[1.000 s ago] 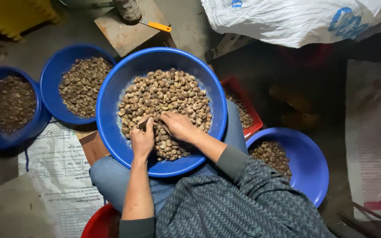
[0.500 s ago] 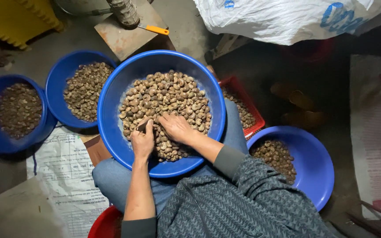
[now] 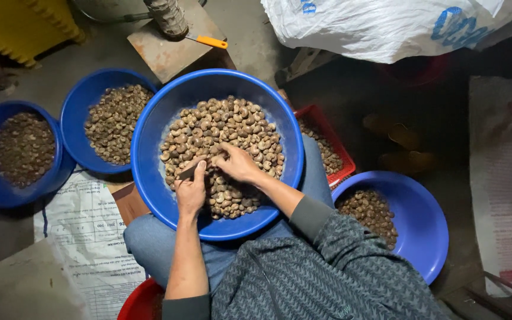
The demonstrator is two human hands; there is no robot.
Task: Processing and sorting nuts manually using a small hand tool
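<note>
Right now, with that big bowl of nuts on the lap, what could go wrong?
The big blue bowl rests only on the knees, so it could tip and spill the nuts. The left hand grips a small dark tool close to the right hand, so those fingers might get nicked. Stray nuts could land in the red basket.

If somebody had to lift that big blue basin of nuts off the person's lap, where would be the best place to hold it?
Probably by the rim of the big blue basin, one hand on its left edge and one on its right. The wall is smooth and rounded with no handles, and the nuts are heaped in the middle, so gripping two opposite sides should keep it level. The near edge is taken up by the person's arms.
</note>
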